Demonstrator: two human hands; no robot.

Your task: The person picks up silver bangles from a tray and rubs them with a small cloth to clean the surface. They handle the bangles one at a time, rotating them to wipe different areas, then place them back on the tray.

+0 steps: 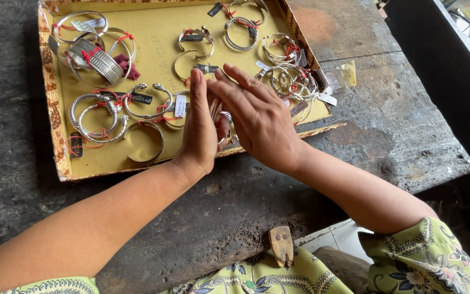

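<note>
My left hand point(199, 128) and my right hand point(257, 117) are pressed toward each other over the near edge of a shallow yellow tray point(91, 163). Between the palms I see a silver bracelet point(223, 121), mostly hidden by the fingers. The tray holds several silver bangles and cuffs with red strings and small tags: a wide ribbed cuff point(98, 61) at the far left, twisted bangles point(94, 114) below it, and a pile of thin bangles point(289, 79) to the right of my right hand.
The tray lies on a dark, worn wooden workbench point(387, 125). A small clear plastic bag point(344, 76) lies just right of the tray. A wooden peg point(281, 244) sticks out at the bench's near edge. A dark panel stands at the far right.
</note>
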